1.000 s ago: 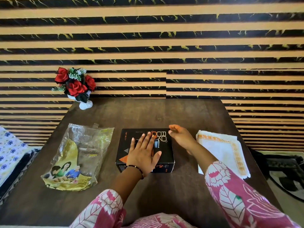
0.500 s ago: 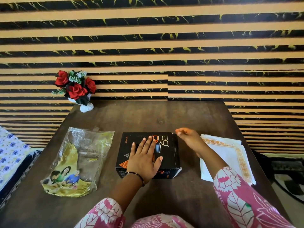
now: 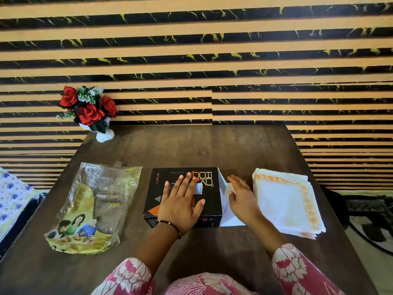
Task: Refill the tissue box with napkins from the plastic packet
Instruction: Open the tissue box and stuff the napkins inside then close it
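Note:
A black tissue box (image 3: pixel 170 177) with orange lettering lies in the middle of the dark wooden table (image 3: pixel 191 145). My left hand (image 3: pixel 181 204) rests flat on its top, fingers spread. The box's right end flap (image 3: pixel 226 196) hangs open, showing its white inner side down to the table. My right hand (image 3: pixel 241 199) lies over that flap with fingers apart, holding nothing. A stack of white napkins (image 3: pixel 285 199) with orange borders sits just right of that hand. The clear and yellow plastic packet (image 3: pixel 93 207) lies flat at the left.
A small white vase of red roses (image 3: pixel 90 111) stands at the table's back left corner against the striped wall. A blue-flowered cloth (image 3: pixel 10 201) lies off the table's left side, a dark patterned rug (image 3: pixel 372 220) off the right.
My right hand moved from the box's far right corner down beside its right end. The end flap, shut before, has swung open onto the table. My left hand stayed on top.

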A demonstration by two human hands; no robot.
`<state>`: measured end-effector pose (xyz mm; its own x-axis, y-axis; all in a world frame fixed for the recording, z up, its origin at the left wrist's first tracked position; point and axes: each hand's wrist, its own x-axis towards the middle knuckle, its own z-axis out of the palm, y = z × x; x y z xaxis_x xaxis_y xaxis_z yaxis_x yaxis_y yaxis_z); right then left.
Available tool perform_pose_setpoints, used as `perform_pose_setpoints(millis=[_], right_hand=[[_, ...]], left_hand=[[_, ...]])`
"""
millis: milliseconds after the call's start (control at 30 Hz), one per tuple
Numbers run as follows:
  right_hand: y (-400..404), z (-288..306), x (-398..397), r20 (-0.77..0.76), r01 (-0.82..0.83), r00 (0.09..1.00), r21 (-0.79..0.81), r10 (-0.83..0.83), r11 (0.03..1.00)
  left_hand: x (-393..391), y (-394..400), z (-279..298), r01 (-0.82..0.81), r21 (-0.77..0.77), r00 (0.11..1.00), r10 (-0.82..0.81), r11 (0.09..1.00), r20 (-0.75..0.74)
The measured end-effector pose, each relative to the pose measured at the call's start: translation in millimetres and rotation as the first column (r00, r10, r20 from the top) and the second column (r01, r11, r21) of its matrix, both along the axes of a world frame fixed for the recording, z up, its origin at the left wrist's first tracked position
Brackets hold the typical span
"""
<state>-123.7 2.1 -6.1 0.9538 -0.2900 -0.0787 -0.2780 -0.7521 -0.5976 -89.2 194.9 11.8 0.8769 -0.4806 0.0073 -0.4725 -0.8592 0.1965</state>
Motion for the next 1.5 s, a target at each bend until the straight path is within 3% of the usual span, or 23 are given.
perform_pose_setpoints(millis=[233,333,500,767,867,967,1200,1367,1500], right_hand=[[-6,-19,-13,-0.153,0.146,0.978,0.000,-0.145,0.989],[-8,-23,-14,-0.194,0.111,0.976,0.033,-0.103,0.993],[-11,-30,-15,-0.317,-0.068,0.947,-0.046,0.050,0.997],[-4,-23,-16,-0.286,-0.087,0.955,-0.028,0.075,0.996],[9,-5,-16,-0.128,-0.045,0.990,0.115,0.059,0.992],[14,12,-14,-0.086,-0.026,0.995,0.222,0.047,0.975],[-2,23,-25,-0.224,-0.031,0.968,0.357,0.117,0.934],[8,32,-36,-0.368,-0.186,0.832,0.521,0.416,0.833],[21,30,-38,-0.339,-0.241,0.809,0.553,0.480,0.797]], left_hand=[[5,7,0,0.013,-0.037,1.000,-0.014,0.999,-0.014],[11,17,1,0.005,-0.039,1.000,-0.006,0.999,-0.012],[12,29,2,0.001,-0.042,1.000,-0.002,0.999,-0.019],[10,27,1,-0.018,-0.022,1.000,0.017,1.000,-0.019],[10,26,1,-0.017,0.009,1.000,0.017,1.000,-0.013],[10,26,1,-0.018,0.018,1.000,0.018,1.000,-0.008],[9,26,1,-0.011,-0.007,1.000,0.011,1.000,-0.010],[9,25,2,-0.017,0.031,1.000,0.017,0.999,-0.017],[10,26,3,0.001,-0.004,1.000,-0.001,1.000,-0.030]])
